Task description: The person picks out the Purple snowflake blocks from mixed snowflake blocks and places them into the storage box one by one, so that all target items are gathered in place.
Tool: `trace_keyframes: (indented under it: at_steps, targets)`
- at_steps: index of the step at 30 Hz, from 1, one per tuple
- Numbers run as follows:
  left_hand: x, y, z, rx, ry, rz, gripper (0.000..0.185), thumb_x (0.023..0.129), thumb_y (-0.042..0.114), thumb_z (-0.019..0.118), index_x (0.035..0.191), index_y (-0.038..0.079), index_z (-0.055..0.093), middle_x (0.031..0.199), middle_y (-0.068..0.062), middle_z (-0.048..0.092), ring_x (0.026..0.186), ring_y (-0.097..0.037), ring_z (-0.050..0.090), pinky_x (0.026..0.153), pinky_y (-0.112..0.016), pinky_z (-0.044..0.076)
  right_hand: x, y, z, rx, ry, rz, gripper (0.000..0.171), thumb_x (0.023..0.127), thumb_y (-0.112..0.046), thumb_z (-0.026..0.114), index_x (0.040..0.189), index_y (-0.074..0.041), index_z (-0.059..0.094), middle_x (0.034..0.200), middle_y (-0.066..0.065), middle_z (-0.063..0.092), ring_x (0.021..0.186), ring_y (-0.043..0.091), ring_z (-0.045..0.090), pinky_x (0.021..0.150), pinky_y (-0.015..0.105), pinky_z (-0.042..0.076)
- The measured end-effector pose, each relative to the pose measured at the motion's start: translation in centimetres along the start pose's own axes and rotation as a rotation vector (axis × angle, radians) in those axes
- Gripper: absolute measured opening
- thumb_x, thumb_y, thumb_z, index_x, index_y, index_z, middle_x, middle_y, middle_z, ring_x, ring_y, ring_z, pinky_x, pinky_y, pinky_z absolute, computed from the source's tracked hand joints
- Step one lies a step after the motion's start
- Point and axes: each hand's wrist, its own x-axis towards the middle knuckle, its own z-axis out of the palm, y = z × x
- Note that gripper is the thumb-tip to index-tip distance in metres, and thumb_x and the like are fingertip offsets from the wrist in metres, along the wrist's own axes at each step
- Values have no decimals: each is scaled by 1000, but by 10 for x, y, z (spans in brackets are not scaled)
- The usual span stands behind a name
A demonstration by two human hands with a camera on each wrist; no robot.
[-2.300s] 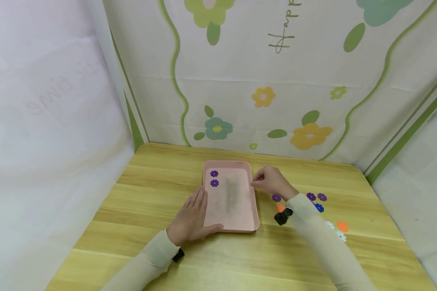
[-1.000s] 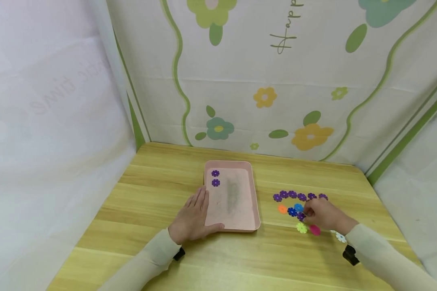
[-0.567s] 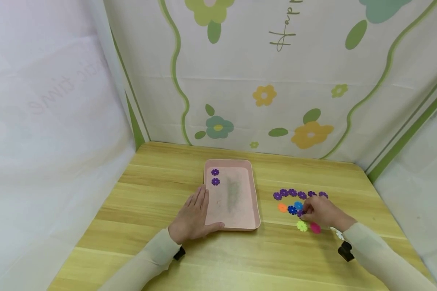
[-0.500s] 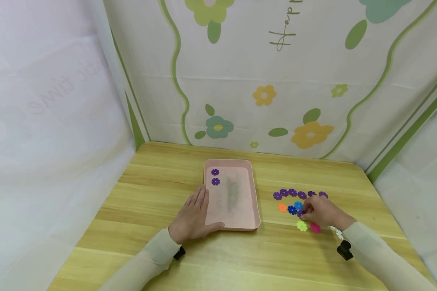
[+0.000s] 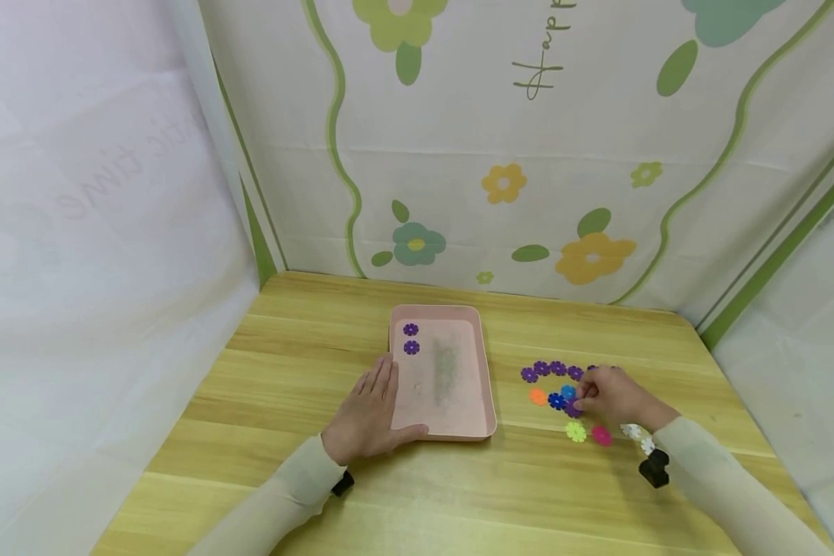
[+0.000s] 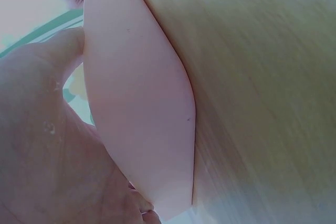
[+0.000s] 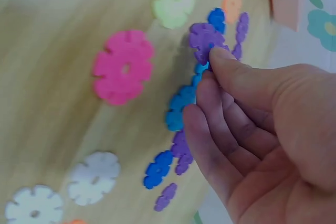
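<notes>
Meanwhile my right hand [image 5: 615, 395] had swung away from the pink tray [image 5: 488, 386] and back across to the scattered flower discs on the wooden table [image 5: 285, 363], where its thumb and forefinger now pinched a purple flower disc [image 7: 206, 39] at the edge of the cluster, lifting it just off the wood; I judged that a third purple piece was being picked to join the two purple discs [image 5: 411, 338] already lying in the tray's far left corner. My left hand [image 5: 368, 417] had not moved, fingers flat on the table and thumb along the tray's near edge, steadying it. Behind, the floral backdrop [image 5: 528, 154] showed sideways handwriting beginning "Happ", cut off at the top; the left sheet carried faint mirrored script I could not read.
</notes>
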Motion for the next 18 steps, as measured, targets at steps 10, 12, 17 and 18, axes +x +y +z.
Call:
trace_keyframes:
  at_steps: [10,12,17,18]
  targets:
    - [1,-1,1,16,6,3,124,92,84,51,166,-7,12,176,-26,8,165,-41,14,130,-57,28,21,-13,-24,66,-83,19,11,100,-9,71,90,-6,72,79,6,71,64,7,53,61,24,48]
    - [0,1,-3,4,0,5,122,92,81,55,166,-8,14,175,-28,11,164,-43,15,130,-58,28,27,-19,-29,64,-87,25,10,101,-9,70,92,-6,73,81,7,72,65,10,56,62,25,50]
    - [-1,4,-9,-15,-8,2,119,94,77,57,165,-9,17,175,-29,14,163,-44,18,130,-58,28,44,-38,-40,61,-95,2,10,101,-6,67,94,-4,74,82,8,73,62,12,58,61,26,52]
    - [-1,4,-8,-10,-5,5,119,94,78,55,165,-9,17,175,-29,13,163,-44,18,130,-58,28,47,-42,-42,59,-96,-6,10,101,-6,67,94,-4,74,82,8,73,62,11,57,61,26,52]
